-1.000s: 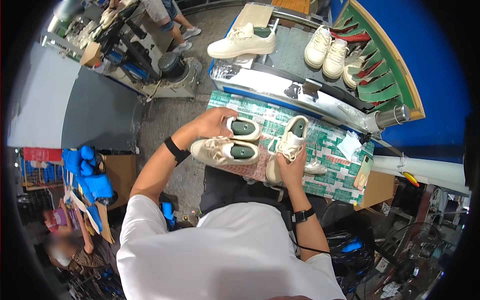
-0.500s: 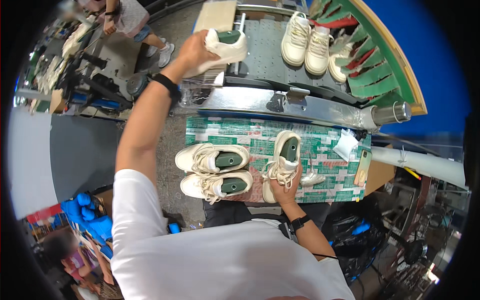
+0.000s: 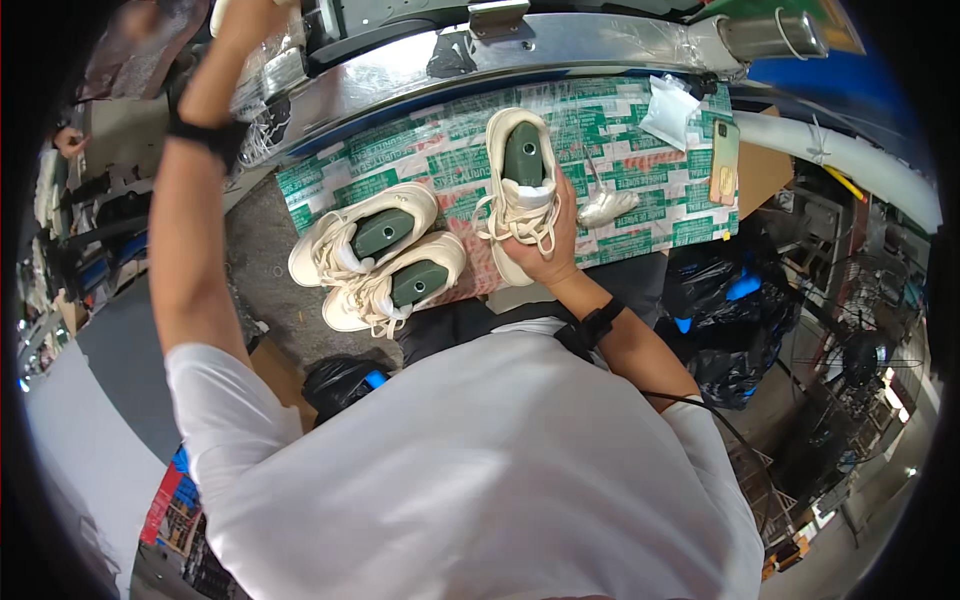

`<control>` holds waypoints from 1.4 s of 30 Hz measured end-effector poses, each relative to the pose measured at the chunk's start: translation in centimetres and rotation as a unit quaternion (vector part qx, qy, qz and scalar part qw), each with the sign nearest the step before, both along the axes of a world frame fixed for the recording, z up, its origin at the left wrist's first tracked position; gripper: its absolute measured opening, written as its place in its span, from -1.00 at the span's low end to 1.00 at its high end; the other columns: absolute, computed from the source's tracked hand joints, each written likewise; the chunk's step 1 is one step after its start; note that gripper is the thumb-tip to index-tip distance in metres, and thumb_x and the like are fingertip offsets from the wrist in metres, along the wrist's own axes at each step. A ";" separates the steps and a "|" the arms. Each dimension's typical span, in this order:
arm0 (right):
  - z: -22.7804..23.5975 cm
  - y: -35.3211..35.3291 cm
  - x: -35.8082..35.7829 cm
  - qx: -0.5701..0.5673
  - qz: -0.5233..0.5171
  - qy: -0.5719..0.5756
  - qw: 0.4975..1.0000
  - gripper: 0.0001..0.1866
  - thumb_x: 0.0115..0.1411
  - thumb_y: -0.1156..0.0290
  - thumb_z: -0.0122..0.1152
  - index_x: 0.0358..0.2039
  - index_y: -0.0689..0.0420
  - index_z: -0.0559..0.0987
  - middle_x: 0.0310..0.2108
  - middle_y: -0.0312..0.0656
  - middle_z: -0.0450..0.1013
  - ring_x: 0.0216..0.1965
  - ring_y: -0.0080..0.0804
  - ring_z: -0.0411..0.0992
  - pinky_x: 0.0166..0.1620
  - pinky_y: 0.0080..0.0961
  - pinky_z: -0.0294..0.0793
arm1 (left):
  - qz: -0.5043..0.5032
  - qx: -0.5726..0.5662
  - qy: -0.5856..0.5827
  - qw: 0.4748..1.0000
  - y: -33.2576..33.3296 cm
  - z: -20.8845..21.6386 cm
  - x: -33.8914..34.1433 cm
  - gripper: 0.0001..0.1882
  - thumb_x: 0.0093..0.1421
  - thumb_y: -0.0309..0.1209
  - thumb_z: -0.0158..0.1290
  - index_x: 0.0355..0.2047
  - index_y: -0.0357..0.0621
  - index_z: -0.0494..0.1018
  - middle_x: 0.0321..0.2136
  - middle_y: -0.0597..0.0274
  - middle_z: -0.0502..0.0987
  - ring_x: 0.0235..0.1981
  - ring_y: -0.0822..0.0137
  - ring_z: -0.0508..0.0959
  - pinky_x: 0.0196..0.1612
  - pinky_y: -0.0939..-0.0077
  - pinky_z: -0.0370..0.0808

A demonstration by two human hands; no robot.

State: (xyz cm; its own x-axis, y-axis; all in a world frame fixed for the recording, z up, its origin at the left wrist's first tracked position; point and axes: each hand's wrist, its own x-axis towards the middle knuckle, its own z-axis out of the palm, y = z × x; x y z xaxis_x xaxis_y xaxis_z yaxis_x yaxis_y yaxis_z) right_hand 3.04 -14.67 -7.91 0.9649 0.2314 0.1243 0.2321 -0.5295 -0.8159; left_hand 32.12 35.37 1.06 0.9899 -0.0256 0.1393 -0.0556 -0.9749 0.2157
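A cream lace-up sneaker point(image 3: 522, 195) with a dark green insole is held by my right hand point(image 3: 548, 245), whose fingers wrap its side near the laces. It sits over the green and white printed work surface, toe toward me. To its left lie two matching sneakers, the farther one point(image 3: 335, 238) and the nearer one point(image 3: 352, 305), side by side with toes pointing left. My left hand point(image 3: 252, 18) reaches up to the top edge, where its fingers are cut off. A sliver of a cream thing point(image 3: 218, 16) shows beside it; whether the hand grips it is hidden.
A metal rail point(image 3: 570, 48) of a conveyor runs behind the printed work surface point(image 3: 440, 150). On the right of that surface lie a white packet point(image 3: 670, 112), a phone point(image 3: 724, 162) and a crumpled pale bundle point(image 3: 606, 207). Black plastic bags point(image 3: 730, 330) stand at the right.
My left hand has moved up and left to the picture's edge; the shoe it held is now largely out of sight. The view has shifted; my right hand still holds its sneaker.
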 end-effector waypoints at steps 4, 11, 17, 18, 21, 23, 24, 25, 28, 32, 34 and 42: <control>0.0 -0.2 -0.3 0.001 -0.010 -0.010 1.000 0.41 -0.14 0.00 0.65 0.60 0.29 0.06 0.49 0.19 0.17 0.45 0.26 0.18 0.49 0.08 0.19 | 0.032 -0.379 0.251 0.890 -21.7 5.2 -18.3 0.08 0.28 0.06 0.37 0.52 -0.48 0.18 0.27 -0.39 0.56 0.40 -0.19 0.49 0.48 0.06 0.40; 0.9 -1.8 -0.2 -0.062 0.038 -0.005 0.997 0.37 0.06 -0.10 0.60 0.61 0.36 -0.02 0.47 0.26 0.21 0.44 0.28 0.21 0.50 0.09 0.19 | 0.125 -0.550 0.120 0.817 -38.7 -1.3 -33.2 0.28 0.08 -0.32 0.56 0.58 -0.38 -0.10 0.37 -0.18 0.38 0.41 0.02 0.44 0.41 0.15 0.44; 5.2 -9.0 0.9 -0.155 0.156 -0.160 0.962 -0.23 0.12 0.26 0.49 0.36 0.15 0.55 0.41 0.18 0.31 0.40 0.23 0.28 0.45 0.23 0.14 | 0.202 -0.439 0.001 0.875 -39.4 -4.1 -31.9 0.20 -0.07 -0.22 0.63 0.47 -0.28 0.16 0.17 -0.16 0.62 0.21 -0.05 0.66 0.21 0.13 0.61; 4.9 -9.4 1.1 -0.174 0.113 -0.154 0.966 -0.25 0.15 0.25 0.48 0.36 0.15 0.55 0.39 0.17 0.33 0.40 0.22 0.28 0.45 0.24 0.14 | 0.219 -0.447 0.017 0.867 -39.3 -4.2 -31.6 0.15 -0.08 -0.23 0.63 0.43 -0.26 0.22 0.11 -0.12 0.66 0.16 -0.04 0.69 0.17 0.14 0.63; 1.4 -10.7 1.7 -0.202 0.031 -0.156 0.966 -0.29 0.16 0.18 0.47 0.32 0.14 0.58 0.31 0.11 0.40 0.38 0.19 0.30 0.45 0.24 0.16 | 0.240 -0.428 0.027 0.871 -37.6 -3.9 -30.5 -0.16 0.03 -0.34 0.56 0.28 -0.26 0.41 -0.03 0.04 0.73 -0.03 0.10 0.76 0.04 0.23 0.69; 0.0 -11.4 1.7 -0.209 0.039 -0.164 0.963 -0.28 0.15 0.13 0.48 0.31 0.11 0.60 0.25 0.07 0.44 0.34 0.15 0.33 0.44 0.22 0.17 | 0.219 -0.703 0.101 0.669 -35.7 -1.2 -28.7 -0.36 0.09 -0.49 0.51 0.16 -0.27 0.51 -0.05 0.12 0.73 -0.11 0.27 0.75 0.00 0.33 0.70; -0.3 -11.4 1.8 -0.212 0.024 -0.177 0.961 -0.32 0.14 0.12 0.49 0.26 0.09 0.62 0.18 0.04 0.47 0.30 0.12 0.36 0.43 0.21 0.18 | 0.207 -0.769 0.110 0.595 -35.0 2.5 -27.7 -0.50 0.11 -0.58 0.47 0.07 -0.27 0.58 -0.13 0.21 0.74 -0.16 0.37 0.74 -0.06 0.38 0.70; -0.2 -11.3 1.8 -0.213 0.022 -0.178 0.960 -0.32 0.14 0.12 0.49 0.26 0.09 0.62 0.18 0.04 0.47 0.30 0.12 0.36 0.43 0.21 0.18 | 0.191 -0.754 0.132 0.614 -33.6 4.9 -26.7 -0.50 0.12 -0.60 0.45 0.08 -0.28 0.58 -0.13 0.23 0.73 -0.15 0.39 0.73 -0.05 0.41 0.69; -0.1 -11.6 1.8 -0.204 0.014 -0.181 0.962 -0.36 0.14 0.13 0.47 0.22 0.08 0.64 0.17 0.04 0.47 0.29 0.11 0.37 0.42 0.20 0.20 | 0.107 -0.627 0.043 0.770 -28.8 7.1 -20.4 -0.41 0.05 -0.52 0.51 0.11 -0.25 0.57 -0.07 0.21 0.74 -0.11 0.38 0.72 0.01 0.38 0.68; -0.2 -11.3 1.5 -0.213 0.014 -0.160 0.964 -0.37 0.13 0.12 0.47 0.20 0.08 0.64 0.17 0.02 0.48 0.27 0.09 0.38 0.42 0.20 0.21 | 0.121 -0.515 0.029 0.848 -20.3 10.7 -9.7 -0.31 -0.02 -0.42 0.57 0.15 -0.21 0.59 -0.04 0.18 0.74 -0.07 0.31 0.71 0.07 0.36 0.67; -0.4 -11.4 1.4 -0.216 0.010 -0.153 0.964 -0.36 0.12 0.11 0.47 0.20 0.07 0.64 0.17 0.01 0.48 0.27 0.07 0.39 0.42 0.20 0.21 | 0.108 -0.536 0.076 0.834 -15.6 11.9 -5.3 -0.31 0.00 -0.38 0.56 0.17 -0.22 0.59 -0.04 0.13 0.74 -0.09 0.28 0.72 0.03 0.35 0.67; -0.3 -10.8 2.2 -0.213 0.028 -0.148 0.965 -0.36 0.14 0.06 0.48 0.19 0.08 0.65 0.18 0.00 0.46 0.29 0.07 0.36 0.40 0.19 0.21 | 0.121 -0.251 0.130 0.951 4.5 5.5 2.2 -0.11 -0.01 -0.30 0.59 0.30 -0.30 0.46 0.09 0.04 0.68 0.00 0.28 0.69 0.01 0.32 0.65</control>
State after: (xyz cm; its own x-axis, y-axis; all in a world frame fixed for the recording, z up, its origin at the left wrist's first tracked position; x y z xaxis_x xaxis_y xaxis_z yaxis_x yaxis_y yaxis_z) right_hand 5.24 -25.42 -8.17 0.8860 0.3735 0.2748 0.4601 -0.7820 -0.4205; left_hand 34.33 39.88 6.61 0.9609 0.2126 -0.1773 0.2767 -0.7224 0.6337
